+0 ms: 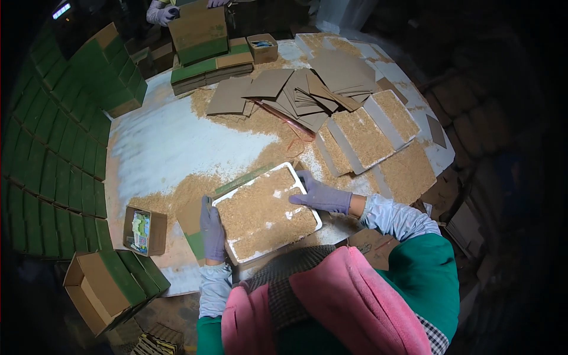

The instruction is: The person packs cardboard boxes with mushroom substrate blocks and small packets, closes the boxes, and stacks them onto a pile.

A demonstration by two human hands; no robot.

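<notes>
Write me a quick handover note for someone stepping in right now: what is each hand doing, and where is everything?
Left hand: gloved, gripping the left edge of the white tray.
Right hand: gloved, holding the tray's right edge.
The tray lies on the table in front of the person, covered with tan sawdust-like grains, with a flat green-and-brown carton under its left side.
Done: three more filled trays lean together at right.
Left: loose grains spread over the table, brown cardboard sheets piled beyond, a small open box of packets at left.
</notes>
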